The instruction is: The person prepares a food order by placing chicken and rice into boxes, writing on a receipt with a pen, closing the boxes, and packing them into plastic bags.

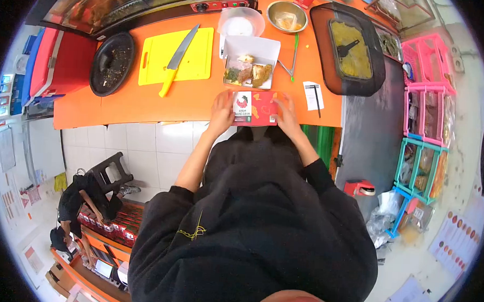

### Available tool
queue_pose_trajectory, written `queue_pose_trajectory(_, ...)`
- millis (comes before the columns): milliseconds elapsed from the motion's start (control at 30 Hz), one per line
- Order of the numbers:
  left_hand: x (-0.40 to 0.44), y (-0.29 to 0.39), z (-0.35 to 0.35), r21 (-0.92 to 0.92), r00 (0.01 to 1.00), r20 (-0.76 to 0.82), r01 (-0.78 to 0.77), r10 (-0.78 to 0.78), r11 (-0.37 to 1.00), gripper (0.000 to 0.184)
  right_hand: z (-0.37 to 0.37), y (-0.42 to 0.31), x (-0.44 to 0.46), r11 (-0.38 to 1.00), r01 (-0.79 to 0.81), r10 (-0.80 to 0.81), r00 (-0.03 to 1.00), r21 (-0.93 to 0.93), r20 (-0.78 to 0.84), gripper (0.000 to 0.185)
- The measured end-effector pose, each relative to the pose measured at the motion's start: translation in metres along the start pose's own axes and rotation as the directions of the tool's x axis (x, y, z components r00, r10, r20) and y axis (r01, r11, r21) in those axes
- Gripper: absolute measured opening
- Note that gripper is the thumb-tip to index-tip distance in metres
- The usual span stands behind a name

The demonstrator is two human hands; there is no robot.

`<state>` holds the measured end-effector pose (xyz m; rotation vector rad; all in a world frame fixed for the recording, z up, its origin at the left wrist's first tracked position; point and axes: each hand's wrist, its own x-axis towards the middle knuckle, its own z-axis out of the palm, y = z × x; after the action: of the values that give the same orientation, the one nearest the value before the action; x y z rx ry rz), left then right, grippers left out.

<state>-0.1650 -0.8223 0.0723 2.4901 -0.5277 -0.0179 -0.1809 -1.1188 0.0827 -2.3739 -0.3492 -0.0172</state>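
A white-lined cardboard food box [252, 57] stands open on the orange table, with rice, dark greens and pieces of fried chicken [261, 72] inside. At its near side is the box's red printed panel [261, 107], marked with a chili logo. Whether this panel belongs to the same box or a second one, I cannot tell. My left hand [222, 112] grips the panel's left edge, fingers curled along it. On the opposite edge, my right hand [288, 116] grips the panel too. Just right of it lie a paper slip [313, 96] and a black pen [318, 106].
A knife [181, 54] rests on the yellow cutting board [154, 55]. Around the back are a black mortar [112, 64], metal bowl [287, 10], metal tongs [295, 51] and a black tray [375, 76] of yellow food. A person [80, 208] works behind at left.
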Motion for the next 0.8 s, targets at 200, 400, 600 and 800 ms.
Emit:
queue_pose_trajectory(200, 0.023, 0.041, -0.034, 0.153, 0.938, 0.327, -0.175, 0.117, 0.972, 0.127, -0.023, -0.077, 0.037, 0.825, 0.133, 0.17, 0.868, -0.549, 0.467, 0.132)
queue_pose_trajectory(400, 0.012, 0.031, -0.017, 0.151, 0.947, 0.207, -0.279, 0.246, 0.948, 0.112, 0.008, -0.055, 0.013, 0.788, 0.183, 0.029, 0.943, -0.588, 0.332, 0.126)
queue_pose_trajectory(600, 0.015, 0.024, -0.008, 0.387, 0.909, 0.342, -0.367, 0.238, 0.846, 0.105, 0.021, -0.034, 0.007, 0.821, 0.188, -0.029, 0.957, -0.539, 0.289, 0.118)
queue_pose_trajectory(800, 0.018, 0.052, -0.039, 0.298, 0.894, 0.425, -0.285, 0.141, 0.911, 0.102, -0.013, -0.06, 0.02, 0.883, 0.142, 0.082, 0.892, -0.447, 0.444, 0.127)
